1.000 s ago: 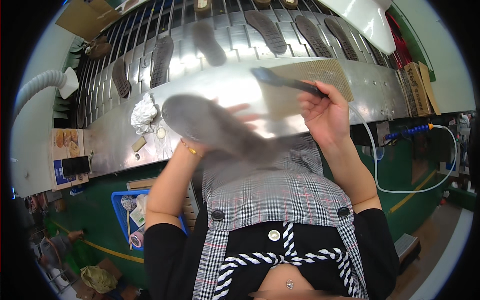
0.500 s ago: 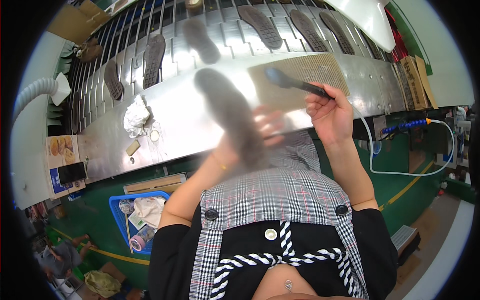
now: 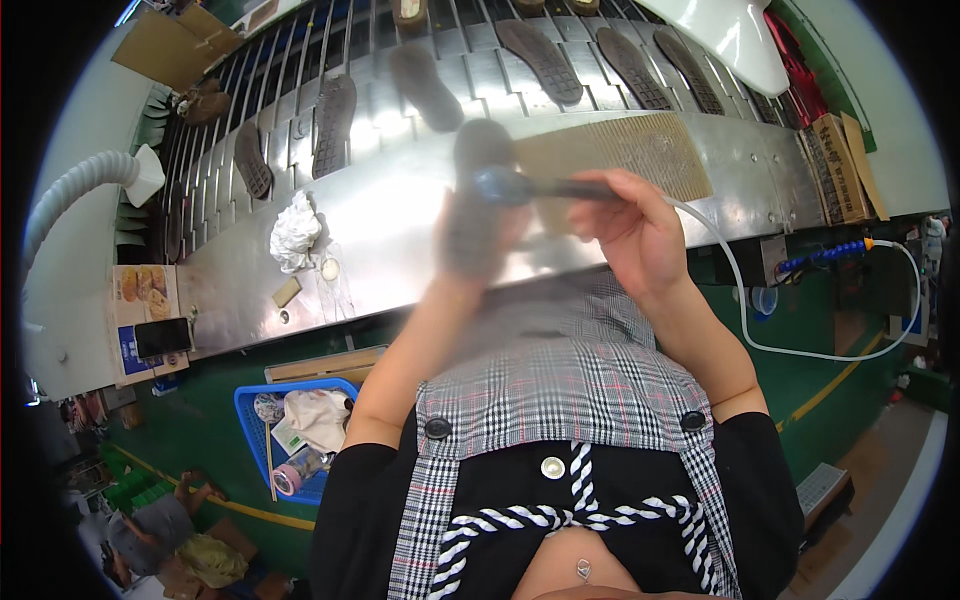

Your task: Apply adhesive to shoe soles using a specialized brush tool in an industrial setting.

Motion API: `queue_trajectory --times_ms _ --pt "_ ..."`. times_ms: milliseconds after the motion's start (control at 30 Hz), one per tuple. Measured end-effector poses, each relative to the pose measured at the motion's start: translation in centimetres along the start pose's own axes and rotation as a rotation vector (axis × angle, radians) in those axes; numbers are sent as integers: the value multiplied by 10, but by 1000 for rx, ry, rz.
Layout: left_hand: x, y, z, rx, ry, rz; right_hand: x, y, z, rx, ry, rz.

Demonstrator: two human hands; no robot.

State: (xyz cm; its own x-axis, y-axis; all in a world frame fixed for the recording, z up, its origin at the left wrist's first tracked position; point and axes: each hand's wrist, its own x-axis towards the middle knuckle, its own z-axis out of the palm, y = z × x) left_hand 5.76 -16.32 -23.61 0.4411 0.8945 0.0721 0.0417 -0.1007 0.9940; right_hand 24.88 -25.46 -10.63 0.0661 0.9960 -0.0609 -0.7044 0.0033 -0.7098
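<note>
- The left hand [image 3: 470, 250] is blurred; it grips a dark shoe sole [image 3: 478, 195] held above the steel bench [image 3: 380, 250], though the fingers cannot be made out.
- The sole's long axis runs nearly upright in the view, toe end pointing away from the person.
- The right hand [image 3: 640, 235] is closed around a dark brush [image 3: 520, 187], whose handle lies almost level and points left.
- The brush head touches or sits just over the sole's upper part, so the right hand lies to the sole's right.
- A tan mat [image 3: 630, 150] lies on the bench behind the hands.
- More soles [image 3: 335, 120] ride a slatted conveyor [image 3: 250, 100] beyond the bench.
- A crumpled white rag [image 3: 295, 230] lies at bench left.
- A blue crate [image 3: 250, 400] below the bench holds cloth, paper and a tape roll.
</note>
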Motion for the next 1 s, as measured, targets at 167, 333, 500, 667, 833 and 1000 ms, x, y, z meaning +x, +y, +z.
queue_trajectory --times_ms 167,333,500,667,833,1000 --pt "23 -19 -26 -510 -4 -147 5 -1 -6 82 75 32" --pt "9 81 -28 -1236 -147 -186 4 -9 16 -6 77 19" --pt "-10 146 -29 -869 96 80 -25 -30 79 -503 -136 -310" --pt "-21 170 -29 -754 72 360 -27 -36 91 -958 -351 -804" --pt "-30 175 -33 -673 115 360 -28 -31 106 -1013 -467 -996" --pt "-34 173 -40 -644 167 367 -31 -38 112 -954 -561 -945"
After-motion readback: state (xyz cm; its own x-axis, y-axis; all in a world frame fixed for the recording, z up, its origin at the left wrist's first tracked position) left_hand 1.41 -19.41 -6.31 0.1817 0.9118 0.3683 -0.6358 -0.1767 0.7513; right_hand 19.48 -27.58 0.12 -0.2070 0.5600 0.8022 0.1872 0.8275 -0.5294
